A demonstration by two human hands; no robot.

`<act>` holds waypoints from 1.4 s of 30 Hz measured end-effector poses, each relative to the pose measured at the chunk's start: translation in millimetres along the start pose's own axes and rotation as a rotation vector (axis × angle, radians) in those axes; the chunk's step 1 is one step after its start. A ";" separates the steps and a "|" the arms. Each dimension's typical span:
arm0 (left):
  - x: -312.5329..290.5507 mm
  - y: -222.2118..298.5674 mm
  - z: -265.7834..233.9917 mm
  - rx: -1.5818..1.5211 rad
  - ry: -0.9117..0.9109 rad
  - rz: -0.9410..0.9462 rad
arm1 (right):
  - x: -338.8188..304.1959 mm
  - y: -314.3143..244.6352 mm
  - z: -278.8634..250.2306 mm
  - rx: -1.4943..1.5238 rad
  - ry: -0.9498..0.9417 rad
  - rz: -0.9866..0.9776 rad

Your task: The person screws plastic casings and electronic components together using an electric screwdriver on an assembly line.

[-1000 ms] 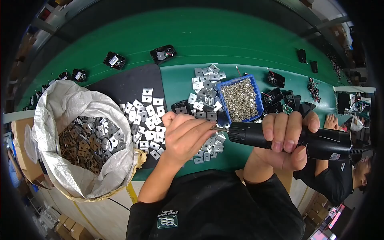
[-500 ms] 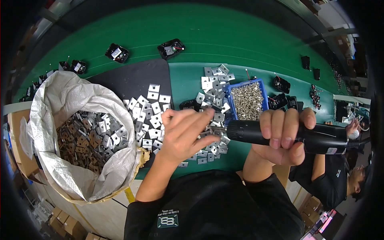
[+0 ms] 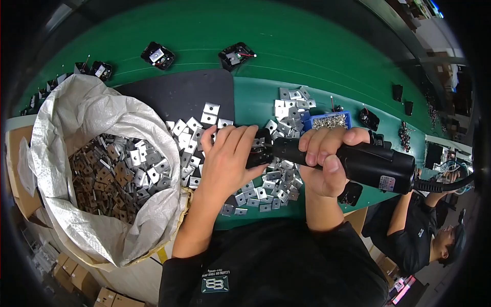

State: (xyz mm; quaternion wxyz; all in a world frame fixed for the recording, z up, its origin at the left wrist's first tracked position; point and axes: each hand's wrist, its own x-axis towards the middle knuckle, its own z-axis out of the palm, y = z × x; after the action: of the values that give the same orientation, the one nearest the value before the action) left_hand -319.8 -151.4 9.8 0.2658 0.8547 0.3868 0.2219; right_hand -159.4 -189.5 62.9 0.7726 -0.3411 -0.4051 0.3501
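Observation:
My right hand (image 3: 327, 158) is wrapped round a black electric screwdriver (image 3: 378, 166), held level with its nose pointing left. That nose meets a small black plastic housing (image 3: 260, 154), in which a bit of metal plate shows. From the left, my left hand (image 3: 228, 156) grips the housing, fingers over its far side and thumb on the near side. The hand hides much of the housing, and the screwdriver's bit is hard to make out. Loose silver metal plates (image 3: 261, 193), each with a hole, lie around and under both hands.
A white woven sack (image 3: 148, 115) of silver and rusty-brown plates stands at left. Behind my right hand is a blue tray (image 3: 349, 121) of small screws. More black housings (image 3: 236, 55) sit on the green surface beyond. At far right, a person (image 3: 419, 230) in black works.
My left hand has left the screwdriver's tip and now grips the housing. The screwdriver has moved left and its nose has come against the housing. The view has shifted slightly.

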 end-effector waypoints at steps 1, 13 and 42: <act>0.9 -0.2 0.0 -0.003 0.000 -0.003 | 0.1 1.2 0.7 -0.002 -0.001 0.004; 4.7 -1.6 -1.1 -0.055 0.017 -0.005 | 0.3 5.4 -0.9 -0.044 -0.019 0.018; 70.5 7.4 9.8 0.192 0.156 -0.009 | 7.8 -79.1 -39.4 0.050 -0.097 -0.320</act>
State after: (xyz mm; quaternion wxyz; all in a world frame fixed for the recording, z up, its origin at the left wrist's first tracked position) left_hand -267.6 -103.3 19.3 0.1529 0.8546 0.4295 0.2486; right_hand -101.0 -234.0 112.8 0.8063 -0.2356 -0.4823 0.2486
